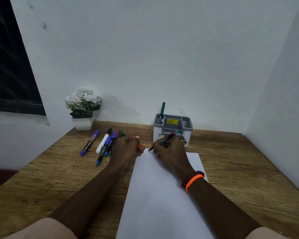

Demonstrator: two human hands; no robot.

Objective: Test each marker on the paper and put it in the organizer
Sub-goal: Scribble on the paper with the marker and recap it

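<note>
The marker (164,139) is pinched in the right hand (169,150); a red cap (139,146) is gripped by the left hand (126,149); the paper (162,195) isn't pinned, so it could be dragged.

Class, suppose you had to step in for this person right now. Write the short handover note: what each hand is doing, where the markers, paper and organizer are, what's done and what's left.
Right hand: fingers grip a black marker with a teal end, uncapped, tip at the top left corner of the paper.
Left hand: holds a red item, probably a marker or cap, beside the paper.
Organizer: stands behind the paper near the wall; one green marker stands upright in its back left slot.
Done: that one marker is put away. No marks are visible on the paper.
Left: test the held marker, cap it, put it away, then work through the pile of markers lying on the table to the left.
</note>
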